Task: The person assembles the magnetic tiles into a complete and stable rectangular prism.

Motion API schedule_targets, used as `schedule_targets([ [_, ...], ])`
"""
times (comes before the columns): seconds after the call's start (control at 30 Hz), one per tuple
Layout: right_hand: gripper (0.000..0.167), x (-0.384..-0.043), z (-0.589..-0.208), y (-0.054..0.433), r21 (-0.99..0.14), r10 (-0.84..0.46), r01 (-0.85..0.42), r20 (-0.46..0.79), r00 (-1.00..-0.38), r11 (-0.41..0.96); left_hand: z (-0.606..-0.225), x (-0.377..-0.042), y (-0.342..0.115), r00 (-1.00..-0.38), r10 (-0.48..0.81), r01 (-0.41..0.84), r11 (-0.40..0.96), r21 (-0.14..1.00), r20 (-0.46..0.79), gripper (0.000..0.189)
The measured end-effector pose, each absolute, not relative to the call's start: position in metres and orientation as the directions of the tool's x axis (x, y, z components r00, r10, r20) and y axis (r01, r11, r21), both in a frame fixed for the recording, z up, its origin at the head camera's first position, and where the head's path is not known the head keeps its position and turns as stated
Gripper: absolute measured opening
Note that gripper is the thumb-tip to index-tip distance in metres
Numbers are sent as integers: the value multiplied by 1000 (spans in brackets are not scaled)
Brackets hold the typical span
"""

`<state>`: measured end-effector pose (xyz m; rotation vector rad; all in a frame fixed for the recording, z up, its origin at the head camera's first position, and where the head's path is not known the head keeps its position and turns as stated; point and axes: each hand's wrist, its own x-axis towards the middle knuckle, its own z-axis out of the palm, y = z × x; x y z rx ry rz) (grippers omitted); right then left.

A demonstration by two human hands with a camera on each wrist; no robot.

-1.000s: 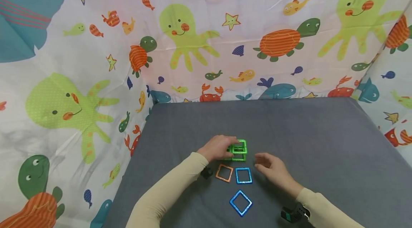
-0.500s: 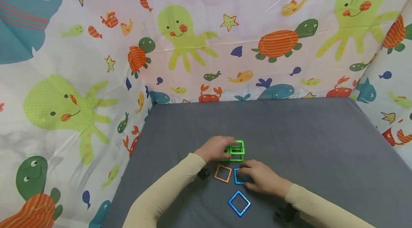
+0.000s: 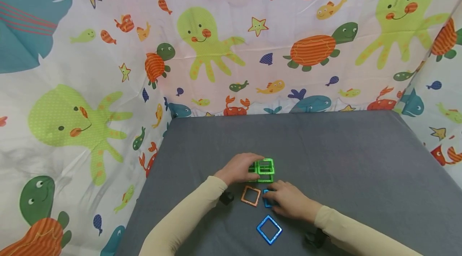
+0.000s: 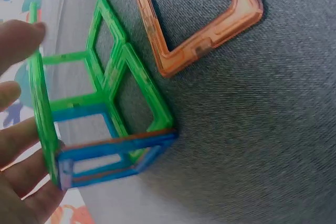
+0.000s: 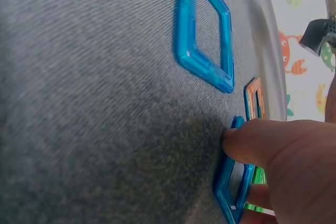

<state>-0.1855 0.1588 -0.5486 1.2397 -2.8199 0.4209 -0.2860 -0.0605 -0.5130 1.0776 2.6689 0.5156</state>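
My left hand [image 3: 240, 167] holds a small open-frame structure of magnetic tiles [image 3: 266, 173] by its left side. Seen from the left wrist, its fingers lie along an upright green tile [image 4: 44, 114]; other green tiles lie flat and a blue tile [image 4: 94, 152] stands at the near end. With thumb and fingers, my right hand [image 3: 294, 202] pinches a square blue magnetic tile [image 5: 224, 179] on the cloth, partly hidden by the hand in the head view. Between the hands lies an orange square tile [image 3: 243, 193], just left of the pinched one.
Closer to the person, a second blue square tile [image 3: 262, 222] lies flat, turned like a diamond. Grey cloth [image 3: 343, 155] covers the table. A curtain printed with sea animals [image 3: 231, 59] encloses the back and sides.
My right hand has come left from beside the tiles onto the blue square and now pinches it. The left hand has stayed at the green structure.
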Motion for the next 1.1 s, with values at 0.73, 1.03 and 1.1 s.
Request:
schedule_targets([
  [0.73, 30, -182, -533, 193, -462, -588, -553, 81, -805, 693, -556, -286, -96, -958, 223, -103, 324, 940, -182, 30],
  [1.03, 32, -186, -528, 206, -666, -423, -315, -2, -906, 677, -561, -286, -99, -949, 229, -146, 294, 945, -218, 33],
  [1.1, 32, -187, -527, 208, -682, -406, -290, -10, -914, 671, -561, -285, -100, -947, 239, -143, 289, 947, -216, 35],
])
